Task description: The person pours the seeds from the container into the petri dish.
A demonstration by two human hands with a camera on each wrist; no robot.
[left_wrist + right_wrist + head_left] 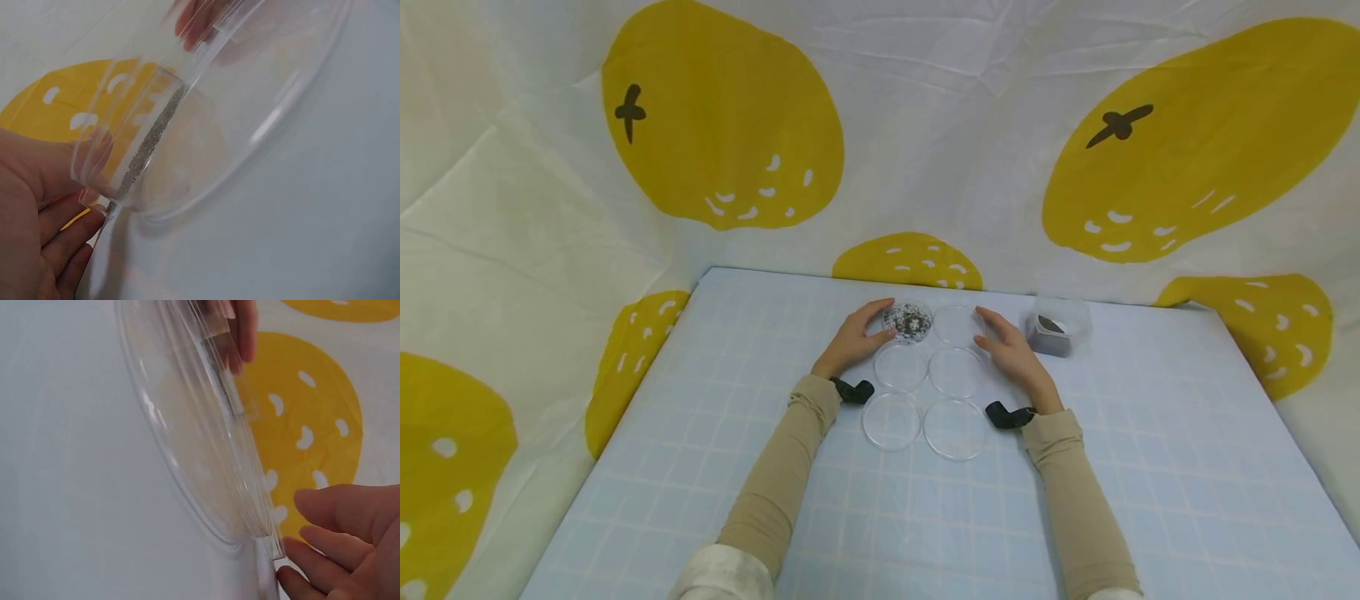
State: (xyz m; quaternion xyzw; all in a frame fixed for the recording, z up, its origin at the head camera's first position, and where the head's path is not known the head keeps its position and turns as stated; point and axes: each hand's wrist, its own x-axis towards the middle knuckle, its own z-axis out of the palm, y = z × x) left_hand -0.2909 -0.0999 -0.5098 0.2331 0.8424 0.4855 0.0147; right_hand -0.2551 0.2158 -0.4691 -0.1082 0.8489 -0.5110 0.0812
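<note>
At the grip, the left hand [856,335] has its thumb and fingers parted at the left edge of the speckled dish [917,303]; whether they press on it firmly, I cannot tell. The right hand [1013,354] has its thumb and fingers apart, beside the empty far-right dish [958,326], with nothing clamped between them; in the right wrist view the fingertips are at a clear edge, and the thumb is free of it. As for the place, the largest thing is a white cloth wall [940,167] with yellow fruit shapes, and in front of it is a table [700,467] with a pale blue checked cover. On this table six round clear dishes lie flat, in two columns of three. The long axis of this group goes away from the person, and both hands are at its far end, one on each side. The speckled dish is at the far left corner of the group; it lies directly to the right of the left hand, which is clearly the nearer one. A smaller clear box [1048,342] with dark contents stands beyond the right hand, to its right. Smallest are the black and white specks [907,323], spread inside the speckled dish.
</note>
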